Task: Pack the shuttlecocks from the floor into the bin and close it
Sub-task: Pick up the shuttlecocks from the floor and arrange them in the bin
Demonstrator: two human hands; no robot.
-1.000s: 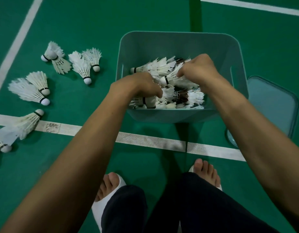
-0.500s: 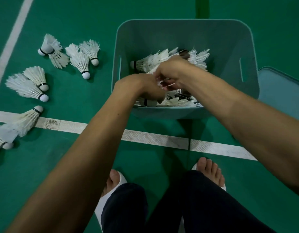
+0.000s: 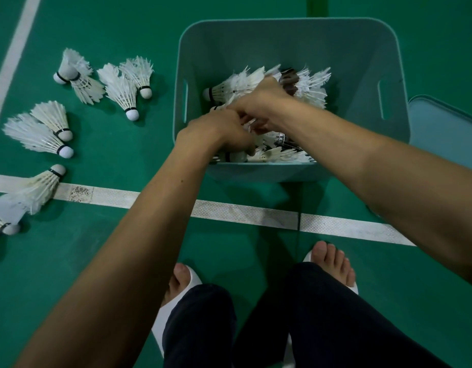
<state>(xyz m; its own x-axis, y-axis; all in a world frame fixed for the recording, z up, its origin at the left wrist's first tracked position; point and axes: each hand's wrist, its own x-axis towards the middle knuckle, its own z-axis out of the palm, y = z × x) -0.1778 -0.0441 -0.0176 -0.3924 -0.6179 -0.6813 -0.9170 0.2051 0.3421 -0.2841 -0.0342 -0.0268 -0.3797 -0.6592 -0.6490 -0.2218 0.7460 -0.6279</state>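
**Both hands in the bin, more shuttlecocks on the floor**

Nearest are the person's dark trousers (image 3: 322,328) and two bare feet in white slides (image 3: 333,264), planted on the green court floor (image 3: 256,11) just short of a white court line (image 3: 243,212).

Past the line, both forearms reach into an open pale-teal bin (image 3: 282,173) standing on the floor. The left hand (image 3: 216,131) sits over the bin's near-left corner. Its fingers curl downward behind the back of the hand, so I cannot tell whether they grip anything. The right hand (image 3: 261,104) touches it from the far side, and its fingers are clamped on white feathers of the heap of shuttlecocks (image 3: 312,86) that covers the bin's bottom.

Loose shuttlecocks (image 3: 43,134) lie in small stacked groups on the floor left of the bin. One group crosses the court line at the picture's left edge, two groups lie beyond it, and more lie farther back beside the bin's left wall.

The matching lid (image 3: 447,128) lies flat on the floor against the bin's right side.
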